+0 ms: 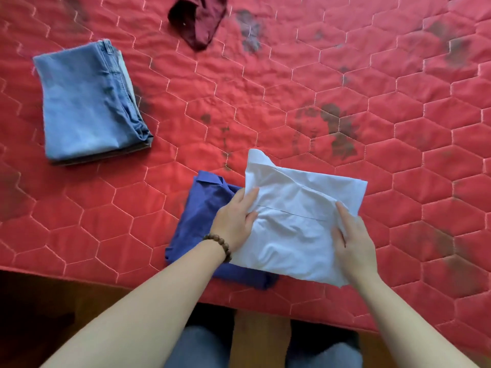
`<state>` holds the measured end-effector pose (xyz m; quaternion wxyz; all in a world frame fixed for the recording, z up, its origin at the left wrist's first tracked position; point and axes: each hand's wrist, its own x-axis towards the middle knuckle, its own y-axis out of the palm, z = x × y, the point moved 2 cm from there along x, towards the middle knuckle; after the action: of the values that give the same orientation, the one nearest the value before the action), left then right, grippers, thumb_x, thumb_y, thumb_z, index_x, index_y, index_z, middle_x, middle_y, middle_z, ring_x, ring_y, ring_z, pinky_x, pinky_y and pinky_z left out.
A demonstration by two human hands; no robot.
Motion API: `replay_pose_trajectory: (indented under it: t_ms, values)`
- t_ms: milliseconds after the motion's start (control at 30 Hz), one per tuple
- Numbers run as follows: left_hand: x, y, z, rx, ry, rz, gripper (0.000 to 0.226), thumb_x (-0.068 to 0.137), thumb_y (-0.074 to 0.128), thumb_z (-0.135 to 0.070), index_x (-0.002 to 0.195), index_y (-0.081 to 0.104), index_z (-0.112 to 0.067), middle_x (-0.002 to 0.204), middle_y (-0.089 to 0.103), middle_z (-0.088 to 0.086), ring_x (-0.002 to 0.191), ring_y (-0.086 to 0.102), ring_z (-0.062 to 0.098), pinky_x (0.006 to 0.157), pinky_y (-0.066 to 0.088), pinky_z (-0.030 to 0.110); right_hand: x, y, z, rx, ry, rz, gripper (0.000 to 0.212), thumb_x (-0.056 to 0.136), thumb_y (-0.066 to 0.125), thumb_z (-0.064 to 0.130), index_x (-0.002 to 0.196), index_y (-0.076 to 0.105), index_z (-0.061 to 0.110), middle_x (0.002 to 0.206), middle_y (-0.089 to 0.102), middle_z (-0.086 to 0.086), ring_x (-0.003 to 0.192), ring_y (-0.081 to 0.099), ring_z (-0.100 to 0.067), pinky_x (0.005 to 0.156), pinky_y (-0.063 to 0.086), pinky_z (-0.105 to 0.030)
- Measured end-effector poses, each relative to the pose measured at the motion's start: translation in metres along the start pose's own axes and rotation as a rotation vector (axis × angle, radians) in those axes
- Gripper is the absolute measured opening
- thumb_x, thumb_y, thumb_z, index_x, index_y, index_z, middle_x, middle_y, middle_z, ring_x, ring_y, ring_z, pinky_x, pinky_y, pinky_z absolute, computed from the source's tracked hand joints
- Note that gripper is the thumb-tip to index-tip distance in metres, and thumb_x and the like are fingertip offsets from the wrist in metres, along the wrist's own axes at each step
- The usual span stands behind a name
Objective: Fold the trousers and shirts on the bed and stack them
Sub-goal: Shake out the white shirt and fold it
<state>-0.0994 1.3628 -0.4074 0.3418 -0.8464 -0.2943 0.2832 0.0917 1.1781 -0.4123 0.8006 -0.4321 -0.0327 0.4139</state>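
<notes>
Both hands, left (235, 221) and right (354, 243), grip the folded white shirt (295, 221) overlapping the blue shirt (196, 221) near the bed edge (79, 274).

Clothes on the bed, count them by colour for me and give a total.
White: 1, the white shirt, held by both hands
Dark blue: 1, the blue shirt
Light blue: 1, the folded jeans
Maroon: 1, the maroon garment
Total: 4
</notes>
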Motion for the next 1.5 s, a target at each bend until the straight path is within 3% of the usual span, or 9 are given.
replay_pose_trajectory:
  t_ms: [233,400,700,833,933,1033,1167,1367,1500]
  values:
    - [-0.034,-0.069,0.102,0.097,-0.007,0.022,0.054,0.092,0.057,-0.020,0.143,0.041,-0.018,0.141,0.044,0.006,0.107,0.059,0.035,0.083,0.049,0.044,-0.044,0.097,0.078,0.049,0.015,-0.004,0.059,0.093,0.049,0.012,0.147,0.034,0.033,0.127,0.049,0.003,0.101,0.053,-0.017,0.076,0.037,-0.027]
    - [-0.042,-0.048,0.136,0.083,-0.046,0.076,0.055,0.093,0.055,-0.023,0.146,0.037,-0.022,0.142,0.041,0.002,0.086,0.062,0.034,0.079,0.049,0.043,-0.048,0.129,0.068,0.004,0.082,0.020,0.060,0.094,0.048,0.015,0.146,0.030,0.039,0.118,0.046,0.007,0.086,0.053,-0.017,0.069,0.038,-0.031]
    - [-0.030,-0.024,0.163,0.145,-0.027,0.107,0.064,0.094,0.055,-0.025,0.150,0.025,-0.025,0.146,0.034,0.003,0.085,0.062,0.035,0.068,0.049,0.042,-0.040,0.159,0.047,0.017,0.118,0.025,0.063,0.095,0.046,0.013,0.146,0.026,0.042,0.119,0.038,0.012,0.089,0.047,-0.011,0.073,0.036,-0.028]
    - [-0.031,-0.033,0.158,0.388,-0.012,-0.149,0.052,0.084,0.066,-0.028,0.133,0.053,-0.017,0.136,0.048,0.009,0.104,0.055,0.033,0.083,0.043,0.045,-0.035,0.155,0.052,-0.345,0.288,-0.159,0.059,0.091,0.056,0.024,0.146,0.035,0.022,0.140,0.037,-0.012,0.114,0.046,-0.035,0.090,0.041,-0.046]
    - [-0.025,-0.029,0.139,0.486,0.172,-0.321,0.045,0.079,0.059,-0.018,0.123,0.058,-0.010,0.133,0.053,0.013,0.124,0.045,0.031,0.101,0.034,0.051,-0.035,0.163,0.083,-0.504,-0.001,-0.378,0.051,0.088,0.055,0.021,0.137,0.049,0.008,0.140,0.046,-0.019,0.126,0.045,-0.037,0.101,0.036,-0.053]
    - [-0.001,-0.007,0.124,0.532,0.329,-0.187,0.057,0.083,0.062,-0.017,0.136,0.049,-0.002,0.147,0.041,0.015,0.138,0.035,0.031,0.112,0.028,0.054,-0.022,0.196,0.101,-0.602,-0.315,-0.225,0.052,0.087,0.049,0.024,0.136,0.051,0.008,0.144,0.046,-0.015,0.133,0.044,-0.034,0.107,0.033,-0.059]
    - [0.028,0.025,0.139,0.622,0.241,0.034,0.076,0.093,0.039,-0.049,0.150,0.003,-0.014,0.157,-0.007,0.014,0.145,-0.007,0.033,0.118,-0.002,0.051,0.006,0.216,0.081,-0.654,-0.137,-0.059,0.057,0.094,0.042,0.049,0.147,0.031,0.034,0.159,0.018,-0.009,0.147,0.012,-0.031,0.115,0.003,-0.061]
    - [0.032,0.039,0.153,0.595,0.228,0.022,0.070,0.088,0.032,-0.057,0.150,0.021,-0.027,0.158,0.005,0.013,0.145,0.002,0.041,0.114,0.004,0.061,0.011,0.217,0.058,-0.553,0.128,-0.181,0.061,0.093,0.029,0.058,0.150,0.016,0.041,0.160,0.000,-0.015,0.148,-0.001,-0.026,0.118,-0.004,-0.052]
    - [0.039,0.025,0.149,0.433,0.179,0.144,0.068,0.087,0.030,-0.054,0.150,0.013,-0.034,0.156,-0.014,-0.002,0.142,-0.022,0.025,0.115,-0.008,0.053,0.012,0.203,0.061,-0.460,0.104,-0.016,0.057,0.099,0.035,0.048,0.150,0.012,0.039,0.160,-0.010,-0.013,0.148,-0.009,-0.023,0.118,-0.008,-0.049]
